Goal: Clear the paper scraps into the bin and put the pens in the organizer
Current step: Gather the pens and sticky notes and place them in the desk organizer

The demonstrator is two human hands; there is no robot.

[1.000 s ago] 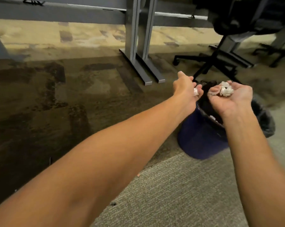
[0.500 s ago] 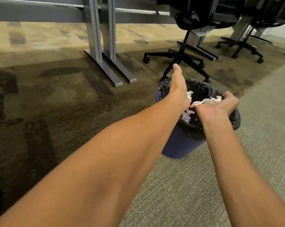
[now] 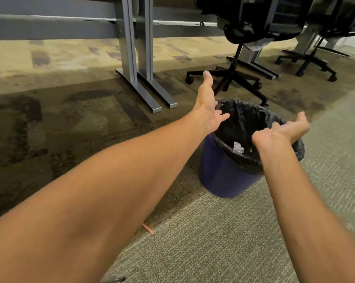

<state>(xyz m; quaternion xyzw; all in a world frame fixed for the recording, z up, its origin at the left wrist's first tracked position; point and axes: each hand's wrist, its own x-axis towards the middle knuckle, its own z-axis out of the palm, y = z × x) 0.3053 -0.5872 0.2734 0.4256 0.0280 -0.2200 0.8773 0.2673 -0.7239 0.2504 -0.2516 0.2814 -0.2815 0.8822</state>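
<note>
Bin [image 3: 223, 172] depths dark, scraps [image 3: 238, 147] perhaps partly hidden, hands empty

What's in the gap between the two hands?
In the head view, the bin's black-lined mouth, paper scrap inside, lies between left hand and right hand.

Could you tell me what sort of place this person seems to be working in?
Most likely an office. Wheeled office chairs stand at desks with grey metal legs, the floor is patterned carpet tile, and a blue bin with a black liner sits on it.
</note>
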